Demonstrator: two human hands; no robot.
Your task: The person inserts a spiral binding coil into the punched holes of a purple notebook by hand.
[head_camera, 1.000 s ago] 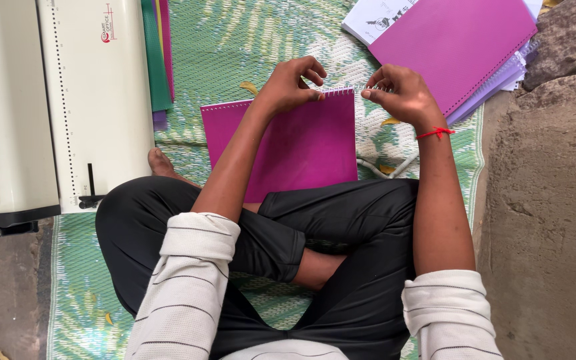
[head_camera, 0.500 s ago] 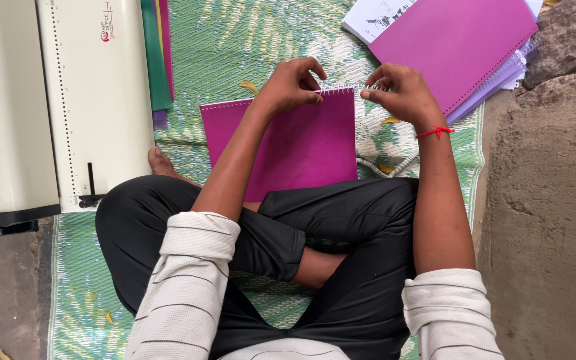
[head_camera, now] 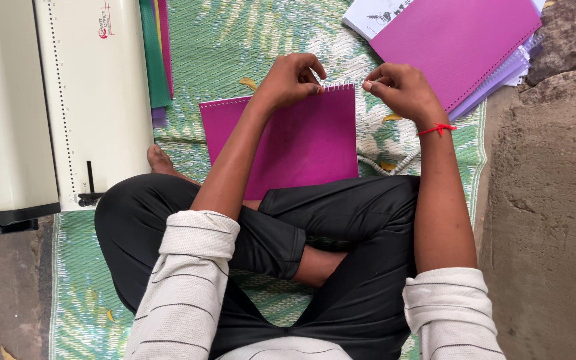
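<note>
Head view: magenta card-covered notebook lies on green woven mat, against crossed legs. Left hand and right hand both pinch its white wire spiral binding at the top edge. Cream binding machine alongside.

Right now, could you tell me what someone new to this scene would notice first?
Probably the magenta notebook lying on the green mat in front of the crossed legs, with the left hand and right hand pinching the white wire spiral along its top edge. Next, the cream binding machine at the left, and the purple stack at the top right.
</note>
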